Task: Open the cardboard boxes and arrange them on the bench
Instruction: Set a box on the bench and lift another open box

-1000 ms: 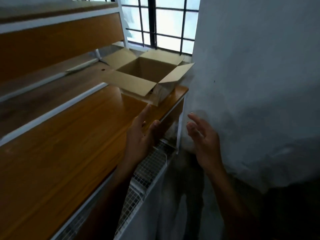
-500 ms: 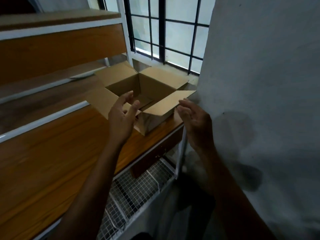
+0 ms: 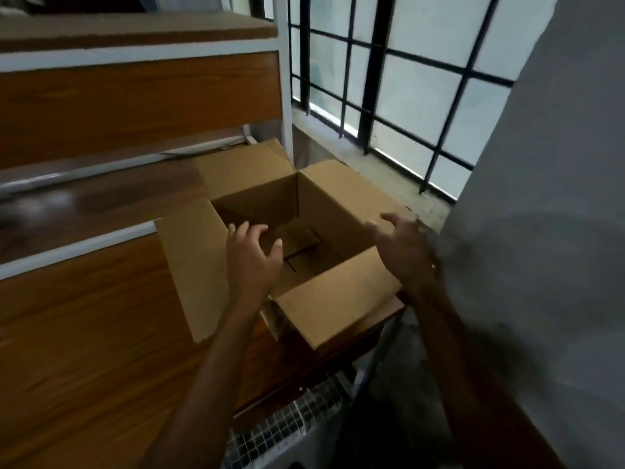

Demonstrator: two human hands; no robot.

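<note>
An open brown cardboard box stands at the far right end of the wooden bench, its flaps spread outward. My left hand hovers over the box's left rim, fingers spread and curled, holding nothing. My right hand is at the box's right side, over the right flap, fingers apart; whether it touches the cardboard is unclear. The inside of the box looks empty.
A grey wall rises close on the right. A barred window with a concrete sill is behind the box. Wooden shelves with white frames stand at the left. A wire mesh rack sits under the bench.
Both hands rose from below the bench edge to the box. The view moved closer, and the hands now reach over the box's rim on either side.
</note>
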